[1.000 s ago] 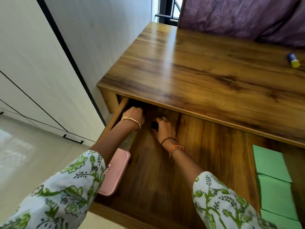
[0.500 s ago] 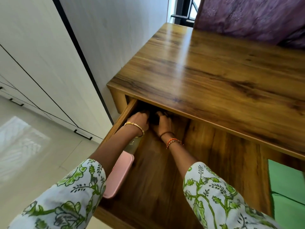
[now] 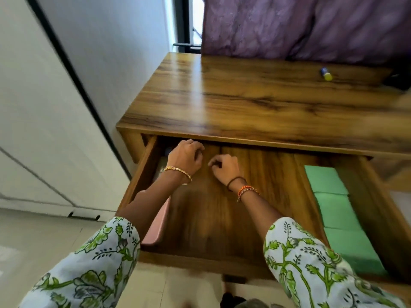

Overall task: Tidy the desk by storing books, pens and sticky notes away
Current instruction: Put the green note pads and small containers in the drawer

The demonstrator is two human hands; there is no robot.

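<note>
The desk drawer (image 3: 222, 261) is pulled out below the wooden desktop (image 3: 255, 103). My left hand (image 3: 185, 160) hovers over its back left part, fingers loosely curled, with nothing seen in it. Beside it, my right hand (image 3: 225, 168) hangs over the bare drawer floor, also loosely curled and holding nothing. A pink case (image 3: 156, 221) lies along the drawer's left side, partly under my left forearm. Three green sticky note pads (image 3: 335, 210) lie in a row along the right side. Small dim items (image 3: 168, 151) sit in the back left corner.
A blue and yellow glue stick (image 3: 326, 74) lies at the far right of the desktop, near a dark object (image 3: 400, 80) at the frame edge. A purple curtain (image 3: 300, 25) hangs behind the desk. White cupboard doors (image 3: 55, 107) stand to the left.
Both hands have drawn back from deep under the desktop toward the drawer's middle. The dark item between them earlier is no longer visible. The view has swung right.
</note>
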